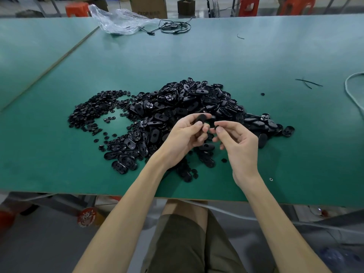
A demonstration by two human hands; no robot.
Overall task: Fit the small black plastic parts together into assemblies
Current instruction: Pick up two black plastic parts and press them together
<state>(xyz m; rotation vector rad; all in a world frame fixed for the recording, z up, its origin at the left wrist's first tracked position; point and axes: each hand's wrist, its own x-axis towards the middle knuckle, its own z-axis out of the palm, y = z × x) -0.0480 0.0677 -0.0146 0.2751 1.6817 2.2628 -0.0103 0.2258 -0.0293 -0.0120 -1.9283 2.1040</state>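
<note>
A big heap of black oval plastic shells lies in the middle of the green table. To its left spreads a flatter pile of small round black buttons. My left hand pinches one oval shell between thumb and fingers, above the heap's near side. My right hand pinches a small round black piece at its fingertips, just right of the shell and a little apart from it.
A crumpled clear plastic bag and a coiled black cable lie at the table's far edge. A white cord loops at the right. Loose black strips lie far right. The table's front edge runs near my forearms.
</note>
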